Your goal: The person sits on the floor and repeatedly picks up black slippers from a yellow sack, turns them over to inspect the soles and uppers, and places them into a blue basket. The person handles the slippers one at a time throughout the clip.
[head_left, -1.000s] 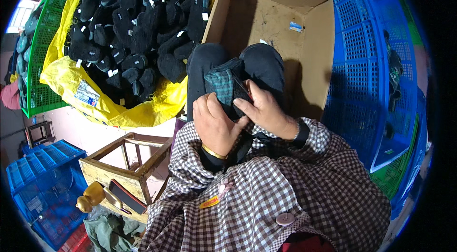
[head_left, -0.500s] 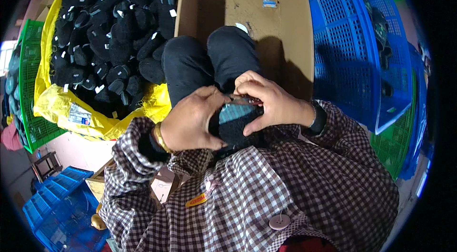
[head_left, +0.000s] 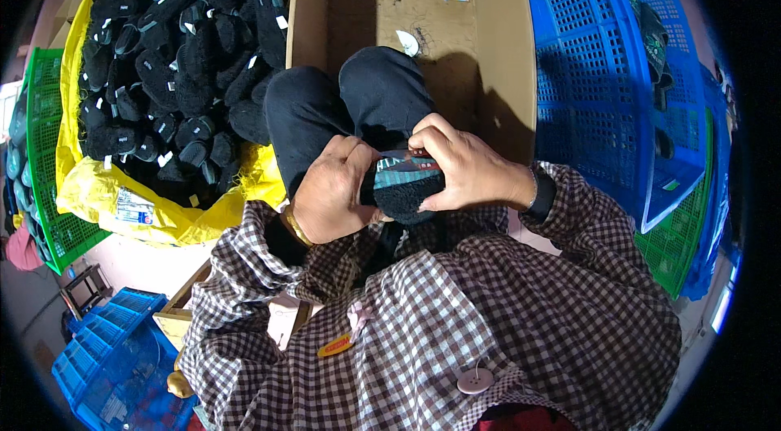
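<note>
Over my lap: I am holding a dark sock (head_left: 404,185) with both hands, just above my knees.
Left hand (head_left: 332,196): its fingers are curling closed on the sock's left side.
Right hand (head_left: 462,168): its fingers are gripping the sock from the top and right.
Ahead: a cardboard box (head_left: 496,32) is standing open.
Left: a sock pile (head_left: 175,48) is lying on a yellow bag (head_left: 98,187).
Right: a blue crate (head_left: 610,65) is standing.
</note>
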`<state>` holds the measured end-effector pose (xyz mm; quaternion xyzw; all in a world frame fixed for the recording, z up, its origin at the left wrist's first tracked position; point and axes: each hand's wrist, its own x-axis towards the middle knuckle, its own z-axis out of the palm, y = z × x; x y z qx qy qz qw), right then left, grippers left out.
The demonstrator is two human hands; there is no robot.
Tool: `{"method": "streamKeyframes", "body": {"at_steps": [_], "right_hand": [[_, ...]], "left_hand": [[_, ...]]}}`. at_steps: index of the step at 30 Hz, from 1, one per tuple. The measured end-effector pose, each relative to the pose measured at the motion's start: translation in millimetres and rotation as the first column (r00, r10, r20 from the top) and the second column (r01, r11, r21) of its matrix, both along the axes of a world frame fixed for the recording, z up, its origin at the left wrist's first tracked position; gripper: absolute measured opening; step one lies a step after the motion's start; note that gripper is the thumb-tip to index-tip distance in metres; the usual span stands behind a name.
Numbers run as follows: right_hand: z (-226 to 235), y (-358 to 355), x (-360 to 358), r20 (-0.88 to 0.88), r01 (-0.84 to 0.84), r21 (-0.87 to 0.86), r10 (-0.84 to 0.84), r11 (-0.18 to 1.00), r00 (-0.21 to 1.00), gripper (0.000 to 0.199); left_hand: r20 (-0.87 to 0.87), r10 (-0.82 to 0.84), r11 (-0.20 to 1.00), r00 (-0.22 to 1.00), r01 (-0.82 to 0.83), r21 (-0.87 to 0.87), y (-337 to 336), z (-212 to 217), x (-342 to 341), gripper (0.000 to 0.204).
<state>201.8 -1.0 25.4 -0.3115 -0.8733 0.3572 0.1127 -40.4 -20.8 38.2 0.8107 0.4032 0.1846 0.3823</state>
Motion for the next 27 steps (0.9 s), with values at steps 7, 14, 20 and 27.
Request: {"method": "streamKeyframes", "body": {"at_steps": [7, 14, 20, 27], "right_hand": [[-7, -2, 0, -0.073, 0.071, 0.051, -0.067, 0.996, 0.995, 0.07], [-7, -1, -9, -0.104, 0.175, 0.104, -0.164, 0.979, 0.981, 0.061], [-12, 4, -14, -0.176, 0.255, 0.182, -0.224, 0.95, 0.959, 0.052], [-28, 7, -50, -0.42, 0.617, 0.123, -0.522, 0.778, 0.742, 0.031]], "left_hand": [[0.012, 0.183, 0.982, 0.983, -0.183, 0.054, -17, -2, 7, 0.052], [0.037, 0.315, 0.943, 0.949, -0.317, 0.098, -23, -7, 10, 0.048], [0.133, 0.449, 0.858, 0.884, -0.468, 0.212, -22, -15, 24, 0.043], [0.286, 0.542, 0.694, 0.79, -0.613, 0.377, 1, -29, 36, 0.031]]}}
